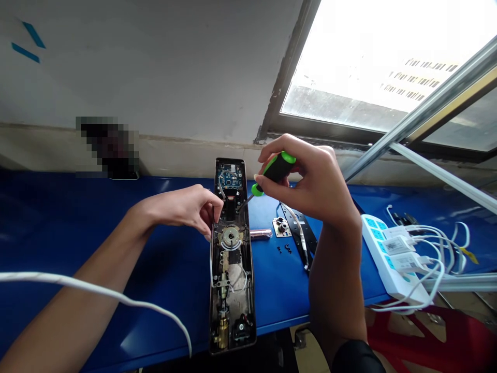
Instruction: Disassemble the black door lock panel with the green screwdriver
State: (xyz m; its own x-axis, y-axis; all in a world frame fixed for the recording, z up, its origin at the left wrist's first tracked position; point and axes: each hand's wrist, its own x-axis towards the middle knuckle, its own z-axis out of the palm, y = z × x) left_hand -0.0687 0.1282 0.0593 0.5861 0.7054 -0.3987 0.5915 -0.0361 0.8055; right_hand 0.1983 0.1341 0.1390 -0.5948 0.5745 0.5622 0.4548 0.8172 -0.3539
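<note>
A long dark housing, which looks like an opened electronic door lock (235,269), lies on the blue table, its inner side up. Inside it show a blue circuit board (230,177), a round metal disc (231,237) and a brass cylinder (222,331). My left hand (190,207) pinches the housing's left edge; its fingertips are partly hidden. In my right hand (310,181) is a green-and-black screwdriver (277,168), held tilted. The shaft slopes down left into the housing, below the circuit board. Whether its tip sits in a screw, I cannot tell.
Right of the housing lie a pinkish wrapped cylinder (261,233), a small square part (281,227), several black screws (287,249) and a black plate (309,233). A white power strip (404,287) holds plugged-in chargers. A white cable (116,293) crosses my left forearm.
</note>
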